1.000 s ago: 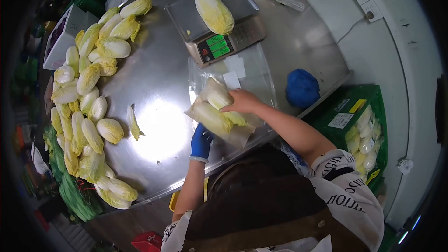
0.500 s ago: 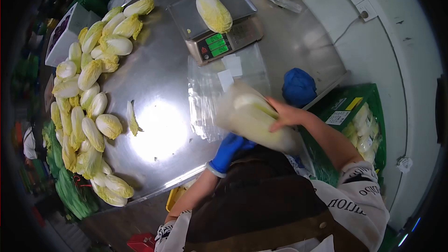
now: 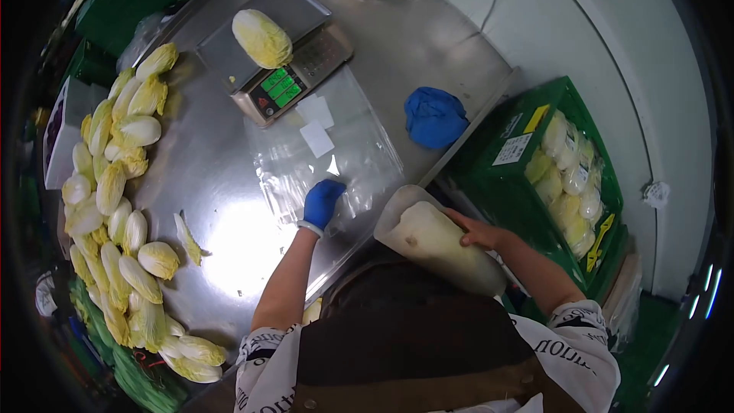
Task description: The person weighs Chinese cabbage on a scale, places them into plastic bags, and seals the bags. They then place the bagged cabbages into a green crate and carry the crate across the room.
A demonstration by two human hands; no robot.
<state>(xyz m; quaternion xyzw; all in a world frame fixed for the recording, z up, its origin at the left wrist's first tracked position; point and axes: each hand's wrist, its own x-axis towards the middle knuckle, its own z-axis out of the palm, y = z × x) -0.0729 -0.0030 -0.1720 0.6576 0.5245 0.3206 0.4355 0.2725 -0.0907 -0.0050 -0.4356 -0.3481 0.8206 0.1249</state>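
Observation:
My right hand (image 3: pixel 478 233), bare, is wrapped round a Chinese cabbage (image 3: pixel 428 233) inside a translucent plastic sleeve. The cut stem end faces the sleeve's mouth, and the bundle tilts over the table's front edge near my apron. My left hand (image 3: pixel 325 203), in a blue glove, lies on a stack of clear plastic bags (image 3: pixel 283 168), its fingers closed at the bags' near part; the fingertips are partly hidden. Two white paper slips (image 3: pixel 316 138) rest on the bags. Beyond them, another cabbage (image 3: pixel 262 38) lies on a digital scale (image 3: pixel 310 57) with lit green displays.
Many cabbages (image 3: pixel 141 279) are heaped along the table's left side, with a loose leaf (image 3: pixel 187 239) beside them. A crumpled blue bundle (image 3: pixel 436 116) sits near the right edge. To the right stands a green crate (image 3: pixel 489 183) holding wrapped cabbages (image 3: pixel 569 164).
My left hand has moved from beside the cabbage onto the bag stack. My right hand has lowered the cabbage towards my body, its cut end now showing. The view has shifted to the right.

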